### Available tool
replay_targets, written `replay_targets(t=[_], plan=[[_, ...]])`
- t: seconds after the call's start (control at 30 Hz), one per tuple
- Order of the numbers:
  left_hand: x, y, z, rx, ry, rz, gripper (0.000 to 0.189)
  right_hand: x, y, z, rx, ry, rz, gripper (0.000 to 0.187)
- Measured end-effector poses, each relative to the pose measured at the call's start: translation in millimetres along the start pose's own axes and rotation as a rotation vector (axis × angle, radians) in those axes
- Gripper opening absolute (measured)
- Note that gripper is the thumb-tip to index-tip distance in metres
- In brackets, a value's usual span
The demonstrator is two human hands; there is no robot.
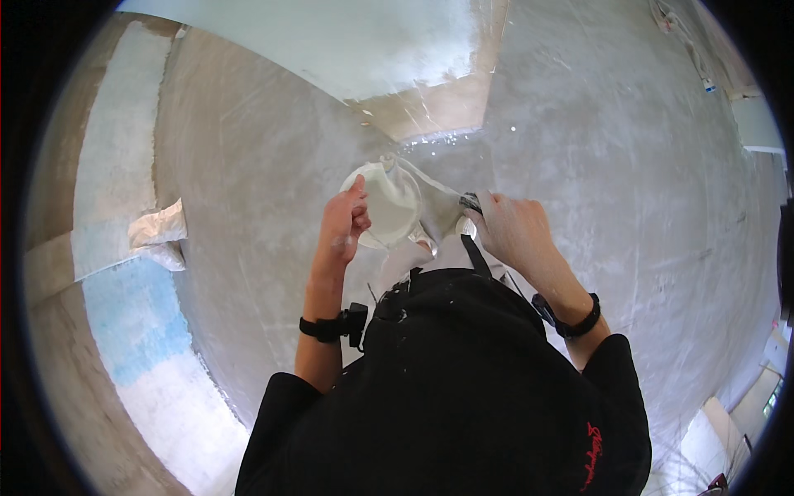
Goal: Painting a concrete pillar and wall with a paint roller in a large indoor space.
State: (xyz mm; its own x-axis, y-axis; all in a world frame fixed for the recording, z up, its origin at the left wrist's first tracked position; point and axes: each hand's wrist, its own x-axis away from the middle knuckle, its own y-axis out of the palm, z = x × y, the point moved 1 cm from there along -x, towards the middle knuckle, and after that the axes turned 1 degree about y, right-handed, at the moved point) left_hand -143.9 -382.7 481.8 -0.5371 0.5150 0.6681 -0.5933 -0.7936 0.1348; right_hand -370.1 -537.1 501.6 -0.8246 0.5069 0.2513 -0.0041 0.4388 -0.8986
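A round white bucket [391,214] with pale, wet-looking paste inside stands in front of me. Over its left rim is my left hand [348,217], fingers curled and one digit pointing forward; whether it grips anything is unclear. My right hand [512,226], dusted white, is closed around the black handle [470,202] of a tool, right of the bucket. A long, narrow, white-smeared edge [428,178] runs from near that handle to the bucket's far rim; its full shape is hard to tell. Both wrists wear black straps.
Grey, dusty floor [279,155] surrounds me. A pale wall [384,43] rises ahead, with white spots at its foot. Crumpled bags [160,226] lie at the left by a white and blue painted wall [133,316]. A clear hose-like item [685,46] lies far right.
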Motion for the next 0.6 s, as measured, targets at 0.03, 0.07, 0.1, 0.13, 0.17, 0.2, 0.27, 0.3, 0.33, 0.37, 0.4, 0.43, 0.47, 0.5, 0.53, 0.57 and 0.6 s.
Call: replay_targets(t=[0.03, 0.07, 0.1, 0.13, 0.17, 0.2, 0.27, 0.3, 0.33, 0.37, 0.4, 0.43, 0.47, 0.5, 0.53, 0.57, 0.6], plan=[[0.6, 1.0, -1.3, -0.001, -0.004, -0.002, 0.042, -1.3, 2.8, 1.4, -0.019, 0.008, -0.001, 0.027], [2.0, 2.0, -2.4, 0.012, -0.022, 0.018, 0.042, -0.2, 5.3, 2.6, -0.019, 0.011, -0.003, 0.027], [2.1, 2.9, -1.2, 0.024, -0.036, 0.038, 0.041, -0.8, 6.8, 3.5, -0.046, 0.018, -0.002, 0.026], [0.4, 1.8, -1.5, 0.022, -0.037, 0.036, 0.041, -1.2, 7.3, 4.4, -0.073, 0.025, -0.001, 0.026], [-2.1, -0.8, -2.7, 0.041, -0.028, 0.034, 0.040, -2.0, 6.2, 5.6, -0.074, 0.027, -0.001, 0.026], [-3.2, -2.4, -3.3, 0.063, -0.018, 0.036, 0.040, -3.5, 5.4, 7.6, -0.108, 0.052, 0.000, 0.025], [-4.6, -5.2, -4.2, 0.064, -0.023, 0.039, 0.040, -5.7, 3.1, 12.0, -0.143, 0.076, 0.001, 0.025], [-4.1, -5.2, -3.8, 0.064, -0.029, 0.039, 0.040, -5.2, 0.5, 14.4, -0.146, 0.093, -0.006, 0.025], [-3.4, -4.6, -3.3, 0.065, -0.031, 0.038, 0.040, -4.7, -0.9, 17.2, -0.150, 0.110, -0.012, 0.026], [-2.5, -3.7, -2.5, 0.062, -0.020, 0.030, 0.040, -4.4, -0.7, 21.2, -0.149, 0.112, -0.013, 0.026], [-2.3, -2.7, -2.1, 0.058, -0.008, 0.021, 0.039, -4.2, 0.0, 26.5, -0.231, 0.102, 0.006, 0.027], [-2.5, -3.3, -2.7, 0.059, -0.009, 0.019, 0.039, -3.8, 0.7, 31.3, -0.313, 0.092, 0.025, 0.028], [-2.5, -5.3, -3.7, 0.072, -0.010, 0.035, 0.039, -3.3, 1.1, 35.1, -0.312, 0.094, 0.025, 0.028], [-3.6, -6.1, -3.6, 0.086, -0.009, 0.050, 0.038, -4.4, 2.3, 39.4, -0.369, 0.126, -0.004, 0.029], [-4.5, -6.4, -3.6, 0.086, -0.008, 0.049, 0.038, -5.7, 4.0, 43.7, -0.427, 0.158, -0.033, 0.031], [-5.0, -6.6, -3.3, 0.077, 0.011, 0.050, 0.037, -7.7, 6.6, 47.6, -0.426, 0.157, -0.033, 0.031], [-4.2, -6.3, -2.3, 0.068, 0.030, 0.049, 0.037, -8.3, 9.1, 51.2, -0.484, 0.172, -0.034, 0.032]])
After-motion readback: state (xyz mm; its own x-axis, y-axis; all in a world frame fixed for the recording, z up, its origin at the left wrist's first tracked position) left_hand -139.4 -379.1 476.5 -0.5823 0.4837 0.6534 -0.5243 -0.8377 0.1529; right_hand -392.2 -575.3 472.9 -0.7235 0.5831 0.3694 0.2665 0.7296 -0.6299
